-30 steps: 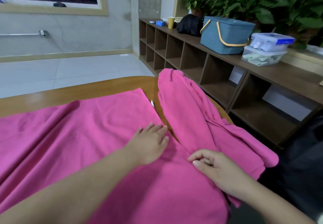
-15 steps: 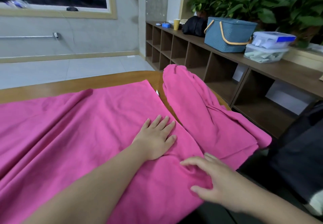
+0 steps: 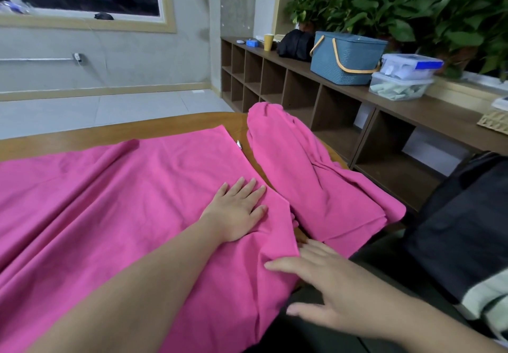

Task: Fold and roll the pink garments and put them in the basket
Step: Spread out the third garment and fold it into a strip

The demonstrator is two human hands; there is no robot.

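Flat and unclenched, the left hand [image 3: 237, 209] presses the pink cloth [image 3: 115, 201] to the table [image 3: 137, 128]; the right hand [image 3: 327, 284], fingers straight, touches the cloth's near edge and grips nothing. A second pink garment [image 3: 310, 176] lies just beside it, draped off the table's edge (the basket [image 3: 343, 61] sits well apart on the shelf [image 3: 412, 110]). With so much cloth overhanging, a careless tug could slide it to the floor.

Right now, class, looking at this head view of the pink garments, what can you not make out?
- Blue basket: inside hidden by its lid.
- Spread garment: cut off by the left and bottom edges.
- Right hand: whether its fingers have a grip on the cloth edge; motion blur.
- White tag: too small to read.
- Table: mostly covered by cloth.
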